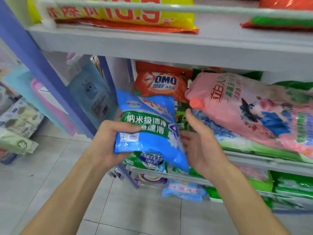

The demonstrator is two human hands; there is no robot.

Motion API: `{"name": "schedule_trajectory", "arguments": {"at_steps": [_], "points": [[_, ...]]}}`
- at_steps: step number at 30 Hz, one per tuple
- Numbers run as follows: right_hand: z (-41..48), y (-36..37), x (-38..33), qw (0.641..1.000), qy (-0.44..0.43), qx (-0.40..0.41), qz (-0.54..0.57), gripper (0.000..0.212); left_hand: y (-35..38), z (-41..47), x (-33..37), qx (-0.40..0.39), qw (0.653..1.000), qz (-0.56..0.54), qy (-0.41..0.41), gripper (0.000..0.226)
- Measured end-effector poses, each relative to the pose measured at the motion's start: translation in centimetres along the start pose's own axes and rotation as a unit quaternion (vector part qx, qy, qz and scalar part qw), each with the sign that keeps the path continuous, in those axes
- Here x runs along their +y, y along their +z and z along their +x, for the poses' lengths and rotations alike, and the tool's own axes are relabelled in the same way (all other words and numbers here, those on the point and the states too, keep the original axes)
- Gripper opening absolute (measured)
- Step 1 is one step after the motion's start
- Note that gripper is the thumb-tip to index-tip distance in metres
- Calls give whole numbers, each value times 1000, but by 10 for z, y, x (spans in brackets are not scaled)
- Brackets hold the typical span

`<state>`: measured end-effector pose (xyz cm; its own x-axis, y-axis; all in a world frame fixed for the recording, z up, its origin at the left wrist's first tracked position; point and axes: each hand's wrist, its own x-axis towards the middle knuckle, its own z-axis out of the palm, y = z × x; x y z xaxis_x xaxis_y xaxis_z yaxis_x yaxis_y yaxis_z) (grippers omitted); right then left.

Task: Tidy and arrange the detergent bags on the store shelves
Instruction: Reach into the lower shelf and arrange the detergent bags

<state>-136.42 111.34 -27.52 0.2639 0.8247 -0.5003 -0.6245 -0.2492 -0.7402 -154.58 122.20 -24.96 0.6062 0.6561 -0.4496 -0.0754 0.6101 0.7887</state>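
The L hand (108, 139) has its fingers & thumb curled tight round the left side of the blue bag (147, 126), so that grip is clamped on the bag; the R hand (201, 141) is spread out, fingers loose & apart, holding nothing, right at the blue bag's right edge; can't tell if it touches. The blue bag is up in the air, tilted a bit, in front of the middle shelf (254, 160), not lying on it yet; behind the blue bag stands the red OMO bag (160, 83); to the right of the blue bag a big pink bag (245, 109) lies flat on a pile; just under the blue bag a green bag (147, 162) pokes out over the shelf edge; high above the blue bag a yellow bag (118, 12) lies on the top shelf. I think the step now is to set the blue bag in a neat spot; to do it well, bring the R hand under the far side so both hands share the weight, bc the bag looks soft & may sag; turn it so the words face out; slide it in front of the OMO bag w/o bumping the pink bag's cap (196, 102); push it in so no corner hangs over the edge.
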Motion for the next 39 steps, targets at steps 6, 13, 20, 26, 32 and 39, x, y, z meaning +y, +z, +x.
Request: {"name": "schedule_trajectory", "arguments": {"at_steps": [6, 13, 20, 26, 32, 39], "points": [[-30, 1, 26, 997, 49, 2, 60, 74, -3, -45, -19, -65, 994, 84, -34, 76], [-87, -24, 13, 993, -34, 51, 99, 58, 37, -82, -18, -89, 984, 146, -46, 65], [-200, -74, -12, 989, -88, 67, 97, 66, 120, -128, -59, -80, 989, 118, -27, 53], [-326, -143, -63, 977, -176, 101, 68, 57, 237, -173, -91, -157, 979, 127, -9, 38], [-440, -215, -100, 940, -261, 202, 83, 46, 374, -217, -112, -218, 967, 134, -6, 56], [-530, -291, -141, 890, -335, 292, 106, 44, 507, -248, -132, -275, 948, 158, -21, 54]]}}
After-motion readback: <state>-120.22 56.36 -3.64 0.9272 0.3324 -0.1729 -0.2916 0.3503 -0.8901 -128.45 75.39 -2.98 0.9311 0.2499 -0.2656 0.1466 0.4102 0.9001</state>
